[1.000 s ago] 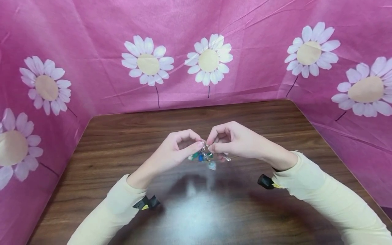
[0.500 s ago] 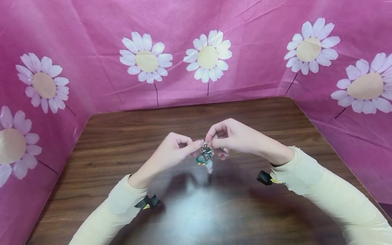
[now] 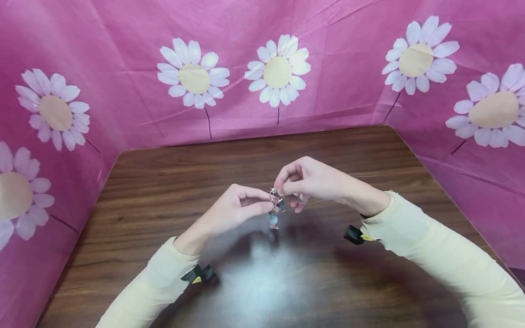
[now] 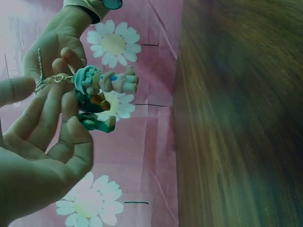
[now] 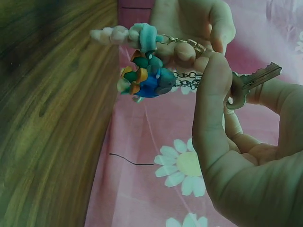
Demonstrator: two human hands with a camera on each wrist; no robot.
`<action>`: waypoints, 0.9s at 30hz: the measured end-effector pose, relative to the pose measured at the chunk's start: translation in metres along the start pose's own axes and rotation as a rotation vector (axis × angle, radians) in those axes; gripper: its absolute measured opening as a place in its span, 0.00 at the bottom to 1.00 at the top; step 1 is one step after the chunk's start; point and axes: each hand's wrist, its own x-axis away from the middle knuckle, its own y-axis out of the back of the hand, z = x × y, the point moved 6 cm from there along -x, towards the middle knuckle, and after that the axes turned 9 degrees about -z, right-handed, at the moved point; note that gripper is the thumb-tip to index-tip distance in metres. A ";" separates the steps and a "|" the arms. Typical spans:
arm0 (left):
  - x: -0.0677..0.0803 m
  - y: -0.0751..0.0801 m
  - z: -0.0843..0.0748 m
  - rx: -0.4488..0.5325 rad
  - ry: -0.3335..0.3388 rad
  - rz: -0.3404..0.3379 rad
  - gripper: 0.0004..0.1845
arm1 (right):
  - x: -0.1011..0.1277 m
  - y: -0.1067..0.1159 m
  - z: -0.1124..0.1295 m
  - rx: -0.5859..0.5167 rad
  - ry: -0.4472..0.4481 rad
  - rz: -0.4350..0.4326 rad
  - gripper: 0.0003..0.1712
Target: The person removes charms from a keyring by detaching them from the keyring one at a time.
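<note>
Just above the wooden table, both hands meet at a metal key ring point(image 3: 274, 195) hung with small figurine charms. My left hand point(image 3: 229, 212) pinches the ring between thumb and index finger. With thumb and index finger, my right hand point(image 3: 313, 182) grips the key and ring from the other side. A toothed key point(image 5: 258, 84) sticks out past the right fingers in the right wrist view. On short chains dangle a figurine with a mint-coloured cap point(image 4: 85, 79), a blue and grey figurine point(image 5: 154, 84) and a green one point(image 4: 96, 121). Fingertips partly hide the ring.
A brown wood-grain table point(image 3: 172, 173) lies below the hands, with a bright light reflection near its front. Pink cloth point(image 3: 235, 27) printed with white daisies surrounds the back and sides. Black wrist cameras point(image 3: 353, 234) are strapped beneath both pale sleeves.
The charms have swung and turned under the ring; the green one, prominent half a second ago, is now mostly hidden in the head view. My left fingers have shifted slightly lower on the ring.
</note>
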 end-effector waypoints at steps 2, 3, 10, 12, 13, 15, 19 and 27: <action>0.000 0.000 -0.001 0.012 -0.019 0.002 0.10 | -0.001 0.000 0.000 -0.004 -0.012 0.008 0.10; 0.000 0.000 -0.002 0.016 -0.028 0.002 0.10 | -0.001 0.000 0.000 -0.007 -0.018 0.010 0.10; 0.001 0.001 -0.003 0.038 -0.027 -0.003 0.10 | -0.002 -0.001 -0.005 -0.069 -0.064 0.036 0.12; 0.001 0.002 -0.003 0.046 -0.011 -0.012 0.10 | -0.003 -0.001 -0.009 -0.111 -0.082 0.059 0.13; 0.002 0.002 -0.003 0.049 -0.006 -0.019 0.10 | -0.003 -0.001 -0.010 -0.138 -0.093 0.074 0.14; 0.003 0.004 -0.003 0.063 0.002 -0.031 0.11 | -0.004 -0.002 -0.014 -0.198 -0.112 0.112 0.14; 0.004 0.005 -0.004 0.043 0.001 -0.036 0.10 | -0.004 -0.006 -0.020 -0.269 -0.121 0.207 0.14; 0.002 0.008 -0.005 -0.062 0.012 0.012 0.10 | -0.003 -0.013 -0.025 -0.237 -0.062 0.271 0.13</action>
